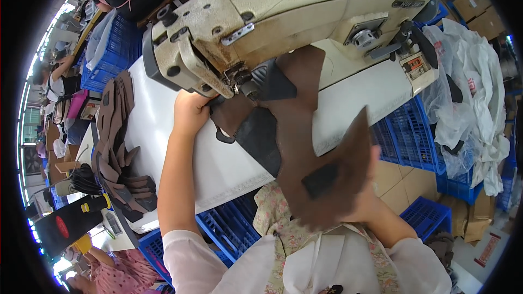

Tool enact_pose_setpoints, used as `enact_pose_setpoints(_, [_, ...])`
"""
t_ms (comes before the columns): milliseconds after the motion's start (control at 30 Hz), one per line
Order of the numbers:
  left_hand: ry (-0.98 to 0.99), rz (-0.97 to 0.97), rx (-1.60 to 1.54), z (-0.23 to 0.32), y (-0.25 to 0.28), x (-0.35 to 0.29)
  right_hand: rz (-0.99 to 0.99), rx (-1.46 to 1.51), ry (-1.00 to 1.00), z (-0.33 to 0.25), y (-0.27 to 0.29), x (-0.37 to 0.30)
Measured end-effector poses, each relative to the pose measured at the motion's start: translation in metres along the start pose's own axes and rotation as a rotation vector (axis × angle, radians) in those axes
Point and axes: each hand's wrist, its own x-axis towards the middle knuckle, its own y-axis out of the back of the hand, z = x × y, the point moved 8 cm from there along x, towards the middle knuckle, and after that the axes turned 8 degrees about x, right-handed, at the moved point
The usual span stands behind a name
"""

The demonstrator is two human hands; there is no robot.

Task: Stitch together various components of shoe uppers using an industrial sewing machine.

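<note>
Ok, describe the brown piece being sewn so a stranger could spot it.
Find the cream sewing machine on the white table. Under its needle lies a brown leather piece with black panels, between the left hand and right hand; the stacked brown pieces lie untouched.

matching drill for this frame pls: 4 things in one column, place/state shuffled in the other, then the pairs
Things:
1. left hand
2. right hand
3. stack of brown cut pieces
4. blue crates

Places/states:
A. piled at the left end of the white table
B. beside the table, on the person's right
C. holding the brown leather piece at the sewing machine head
D. mostly hidden under the near end of the brown leather piece

Pairs: 1-C, 2-D, 3-A, 4-B
</note>
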Motion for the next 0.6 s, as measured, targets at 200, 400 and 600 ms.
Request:
enact_pose_setpoints(200, [0.011,-0.038,0.061,-0.002,0.001,-0.007,0.328,-0.675,0.420,-0.077,-0.047,0.082])
enact_pose_setpoints(400, [0.029,-0.124,0.178,0.009,0.003,-0.011,0.369,-0.801,0.257,-0.057,-0.021,0.106])
enact_pose_setpoints(600, [0.004,-0.151,0.427,0.043,0.005,-0.023,0.291,-0.589,0.424,-0.069,0.011,0.178])
